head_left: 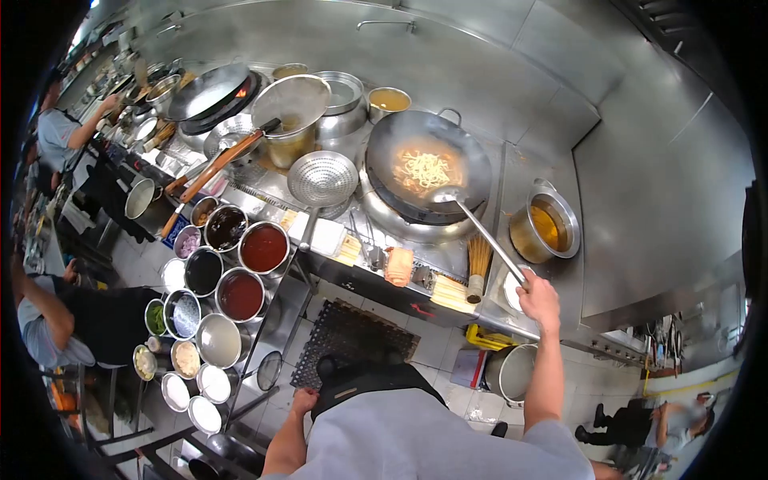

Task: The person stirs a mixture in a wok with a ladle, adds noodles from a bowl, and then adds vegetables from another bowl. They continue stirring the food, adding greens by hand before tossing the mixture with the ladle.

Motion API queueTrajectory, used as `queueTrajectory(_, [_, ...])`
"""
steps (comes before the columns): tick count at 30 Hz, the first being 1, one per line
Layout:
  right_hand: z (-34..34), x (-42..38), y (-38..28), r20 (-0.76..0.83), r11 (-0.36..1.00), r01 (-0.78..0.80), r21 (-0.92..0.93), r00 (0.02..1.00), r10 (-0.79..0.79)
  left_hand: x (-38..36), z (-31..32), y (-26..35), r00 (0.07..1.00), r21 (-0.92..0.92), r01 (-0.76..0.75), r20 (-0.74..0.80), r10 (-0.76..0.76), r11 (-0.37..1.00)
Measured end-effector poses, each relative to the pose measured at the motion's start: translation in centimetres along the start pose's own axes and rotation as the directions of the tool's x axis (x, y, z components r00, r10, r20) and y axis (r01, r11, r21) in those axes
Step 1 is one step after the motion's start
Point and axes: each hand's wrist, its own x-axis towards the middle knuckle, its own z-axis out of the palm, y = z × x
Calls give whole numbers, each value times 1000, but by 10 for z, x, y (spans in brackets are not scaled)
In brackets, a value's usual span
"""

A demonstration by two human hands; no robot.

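My right hand (pixel 538 302) is wrapped round the long handle of a metal ladle (pixel 446 194). The ladle's bowl rests in a dark wok (pixel 384 172), at the right edge of a heap of pale noodles (pixel 426 166) in brownish liquid, with some steam above. My left hand (pixel 304 400) hangs low beside my dark apron, away from the counter, its fingers curled; whether it holds anything cannot be made out. A perforated metal skimmer (pixel 322 179) lies just left of the wok.
Sauce and ingredient pots, one with red sauce (pixel 263 246), stand at the left. A pot of orange liquid (pixel 545 227) is at the right, near a bamboo brush (pixel 478 268). Behind are a mesh strainer (pixel 291 102) and second wok (pixel 210 90). Other people stand left and right.
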Motion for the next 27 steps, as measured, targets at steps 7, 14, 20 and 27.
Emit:
queueTrajectory(7, [-26,3,-8,-66,972,-17,-234,998,1,38,-39,1,994,177,-60,-81,75,982])
queueTrajectory(14, [8,46,1,-93,959,4,-283,995,-32,32,-48,18,989,-13,-73,-133,70,997])
queueTrajectory(20, [99,38,27,-123,938,42,345,992,1,32,-1,-14,994,-176,18,-99,-36,984])
queueTrajectory(27, [115,65,-67,304,558,-317,767,945,120,7,7,-21,994,-211,38,-89,-58,977])
